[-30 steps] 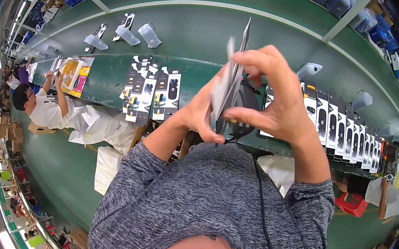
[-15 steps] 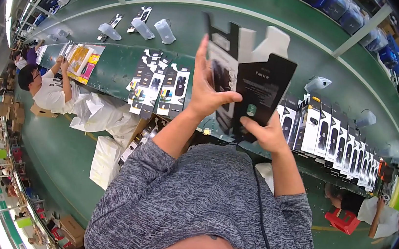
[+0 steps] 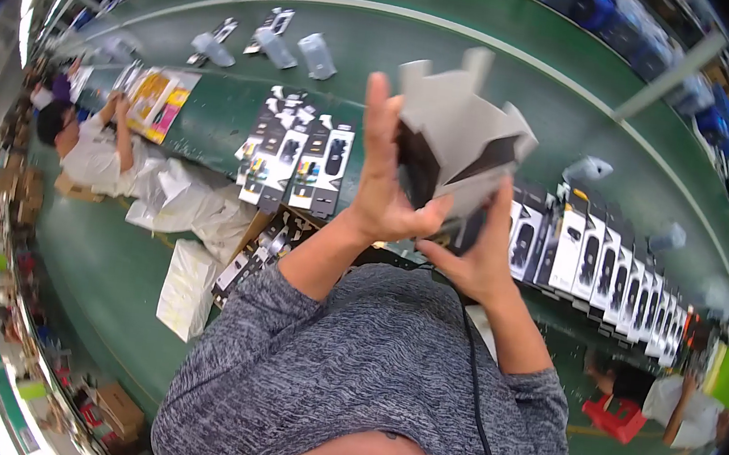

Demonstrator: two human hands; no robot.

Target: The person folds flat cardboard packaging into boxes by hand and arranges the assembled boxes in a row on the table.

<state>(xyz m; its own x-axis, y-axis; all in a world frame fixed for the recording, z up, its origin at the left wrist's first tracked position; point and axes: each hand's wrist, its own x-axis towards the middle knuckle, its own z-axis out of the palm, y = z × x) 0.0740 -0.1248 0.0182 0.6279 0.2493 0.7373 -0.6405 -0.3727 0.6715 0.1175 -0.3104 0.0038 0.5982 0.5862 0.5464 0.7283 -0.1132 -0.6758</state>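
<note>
Between my two hands is a black-and-white cardboard box [image 3: 462,117], its pale inside and raised flaps facing up. My left hand [image 3: 387,190] grips its left side, thumb across the near face and fingers up along the outside. Lower on the right, my right hand [image 3: 480,254] holds it with the thumb on the near side; its other fingers are partly hidden behind the box. To the left, flat printed cartons [image 3: 322,164] lie in piles on the green bench. Right of my hands stands a row of upright boxes [image 3: 595,258] with dark pictures on white fronts.
Clear plastic pieces [image 3: 317,56] lie on the far conveyor, another one [image 3: 589,169] behind the row. A co-worker [image 3: 95,147] sits at the left beside white plastic sheeting [image 3: 182,207]. Another person [image 3: 677,402] is at the right near a red stool [image 3: 614,420]. An open carton [image 3: 268,248] stands below the bench.
The box has tipped and opened out, so its pale inside now shows instead of the dark printed panels. Both hands stay on it, the right one slightly lower and closer in.
</note>
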